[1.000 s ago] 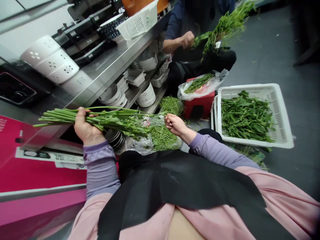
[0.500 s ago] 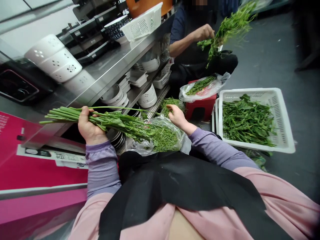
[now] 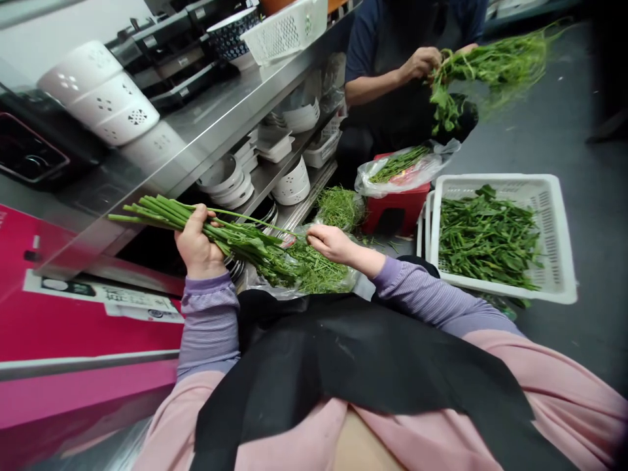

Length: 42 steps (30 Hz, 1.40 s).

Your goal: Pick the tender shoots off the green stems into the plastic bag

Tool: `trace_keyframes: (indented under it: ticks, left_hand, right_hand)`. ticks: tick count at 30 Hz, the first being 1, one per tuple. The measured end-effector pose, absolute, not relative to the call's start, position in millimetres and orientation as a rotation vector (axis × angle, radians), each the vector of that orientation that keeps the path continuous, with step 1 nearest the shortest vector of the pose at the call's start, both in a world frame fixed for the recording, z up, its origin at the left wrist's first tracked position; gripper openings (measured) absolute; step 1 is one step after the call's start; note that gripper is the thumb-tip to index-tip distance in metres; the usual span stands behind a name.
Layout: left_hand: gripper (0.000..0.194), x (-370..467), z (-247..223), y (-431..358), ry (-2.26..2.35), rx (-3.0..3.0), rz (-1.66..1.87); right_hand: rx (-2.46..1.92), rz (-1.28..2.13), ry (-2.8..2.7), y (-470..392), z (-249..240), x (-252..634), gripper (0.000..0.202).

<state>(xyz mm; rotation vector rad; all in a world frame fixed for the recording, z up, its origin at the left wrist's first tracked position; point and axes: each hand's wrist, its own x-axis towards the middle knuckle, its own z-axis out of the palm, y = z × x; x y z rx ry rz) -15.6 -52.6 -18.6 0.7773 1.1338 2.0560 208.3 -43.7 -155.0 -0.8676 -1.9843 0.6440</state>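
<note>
The left hand is wrapped firmly round a bunch at nine o'clock of the view, cut ends pointing to about ten, leaves trailing towards four. One thin stem runs from it to the right hand, just right of centre, whose fingers are pinched on its far end. At six o'clock, close below the centre, trimmings lie in clear plastic. A white basket of cut greens sits at three; nearer, at two, a bag rests on a red box. At one, a co-worker's hand holds more greenery. White pots stand on the steel surface at ten.
</note>
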Motion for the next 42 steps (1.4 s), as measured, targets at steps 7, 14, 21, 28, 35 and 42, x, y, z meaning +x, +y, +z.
trace_keyframes:
  ticks: [7,14,21,28,35,42]
  left_hand:
    - [0.022,-6,-47,-61,1.165,0.897,1.973]
    - [0.02,0,-53,-60,1.139,0.893,1.794]
    - [0.019,3,-64,-54,1.183,0.843,1.71]
    - [0.016,11,-78,-58,1.162,0.924,1.763]
    - [0.022,-1,-75,-49,1.222,0.947,1.649]
    - [0.033,-4,-104,-24,1.363,0.856,1.418]
  right_hand:
    - [-1.197,1.316,-0.8,-24,-182,209,0.024]
    - [-0.782,1.561,-1.362,-17,-148,212,0.027]
    - [-0.661,1.182,-1.928,-35,-133,190,0.015]
    - [-0.883,1.438,-1.305,-36,-151,180,0.012]
    - [-1.212,1.35,-0.619,-6,-194,220,0.012]
    - [-1.166,0.985,-1.587,-24,-178,194,0.018]
